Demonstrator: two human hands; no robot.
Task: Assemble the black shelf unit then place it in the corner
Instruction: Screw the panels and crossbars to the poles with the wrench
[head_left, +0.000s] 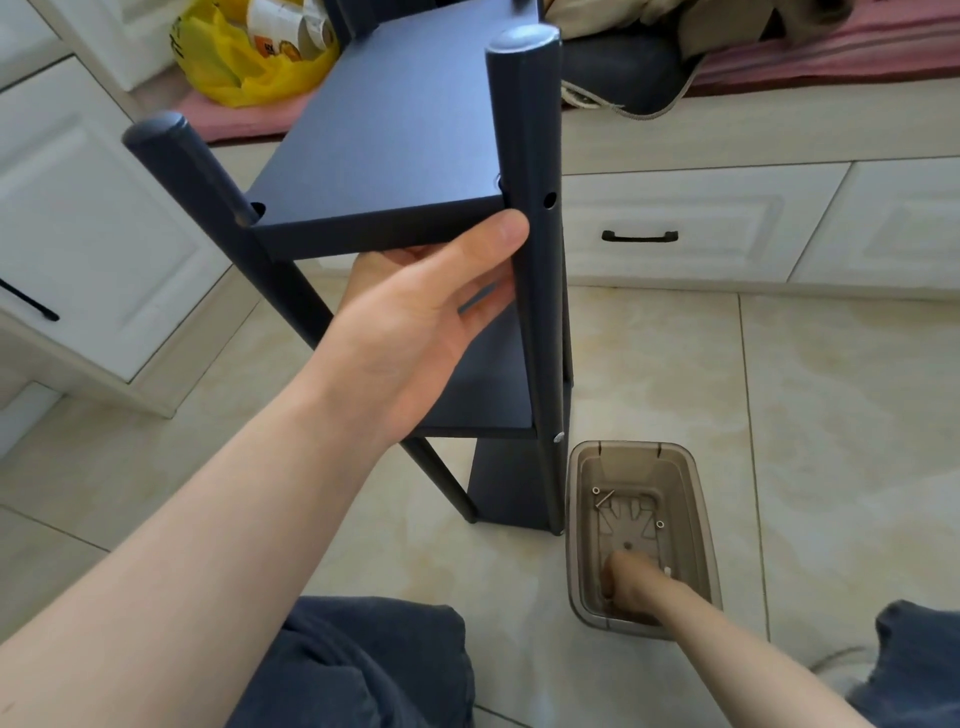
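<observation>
The black shelf unit (400, 130) stands upright on the tiled floor, with round posts and several boards. My left hand (415, 317) holds the front edge of the top board from below, thumb against the edge beside the right front post (535, 291). An empty screw hole shows in that post by the top board. My right hand (626, 584) reaches down into a translucent brown plastic bin (691, 519) on the floor, fingers curled at its bottom; what they hold is hidden. A screw (605, 499) and small washers lie in the bin.
White cabinets with black handles (640, 237) run behind and to the left. A yellow plastic bag (249, 62) and bedding sit on the bench above. My knees in dark trousers (363, 670) fill the bottom edge.
</observation>
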